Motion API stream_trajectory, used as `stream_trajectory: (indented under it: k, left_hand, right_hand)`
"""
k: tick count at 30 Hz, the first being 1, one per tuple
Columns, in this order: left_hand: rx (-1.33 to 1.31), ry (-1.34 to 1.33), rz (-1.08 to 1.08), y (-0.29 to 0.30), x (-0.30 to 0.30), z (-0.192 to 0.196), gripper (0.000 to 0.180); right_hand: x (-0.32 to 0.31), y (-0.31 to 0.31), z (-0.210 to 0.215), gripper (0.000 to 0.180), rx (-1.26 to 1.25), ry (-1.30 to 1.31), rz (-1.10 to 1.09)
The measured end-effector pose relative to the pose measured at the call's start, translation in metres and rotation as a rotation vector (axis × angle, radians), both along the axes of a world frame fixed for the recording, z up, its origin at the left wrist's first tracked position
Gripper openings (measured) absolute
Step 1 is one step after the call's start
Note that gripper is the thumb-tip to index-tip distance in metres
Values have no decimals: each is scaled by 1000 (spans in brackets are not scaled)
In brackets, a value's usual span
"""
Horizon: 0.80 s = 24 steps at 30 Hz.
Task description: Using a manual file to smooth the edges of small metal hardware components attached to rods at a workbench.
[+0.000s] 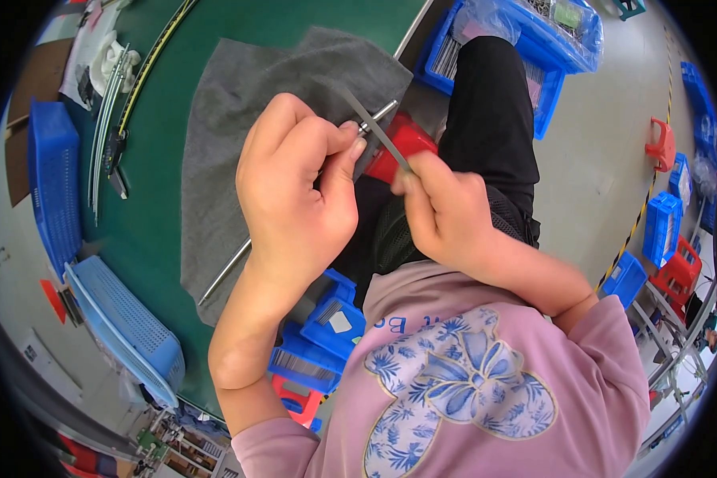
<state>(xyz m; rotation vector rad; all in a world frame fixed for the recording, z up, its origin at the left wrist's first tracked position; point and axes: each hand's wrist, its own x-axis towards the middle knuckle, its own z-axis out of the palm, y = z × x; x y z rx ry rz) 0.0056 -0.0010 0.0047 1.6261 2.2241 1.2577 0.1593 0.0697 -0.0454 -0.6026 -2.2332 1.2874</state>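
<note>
My left hand (295, 179) pinches the metal rod (385, 110) at eleven o'clock from my right hand (448, 205), whose tightly gripped grey strip (385, 143), if pressed unevenly, could skid off and scratch it.

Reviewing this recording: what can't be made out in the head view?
In the head view:
Metal rod: middle hidden behind the left hand.
Flat strip: held end hidden inside the right hand; surface blurred.
Blue bin: partly covered by the black trouser leg.
</note>
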Motion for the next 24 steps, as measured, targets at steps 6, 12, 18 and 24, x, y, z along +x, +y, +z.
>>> stream_trajectory:
  k: [6, 12, 18, 24]
  left_hand:
    - [-8, 7, -2, 0, 1, 0, 17]
    - [-2, 11, -8, 1, -1, -1, 17]
    - [-2, -3, 5, -2, 1, -1, 17]
    - [-26, 0, 15, -1, 3, 0, 17]
  right_hand:
    - [-15, 3, -5, 8, 71, 40, -70]
    - [-2, 1, -10, 4, 78, -4, -15]
    - [1, -5, -12, 3, 31, 2, -32]
    - [-16, 5, 5, 4, 84, -29, -2]
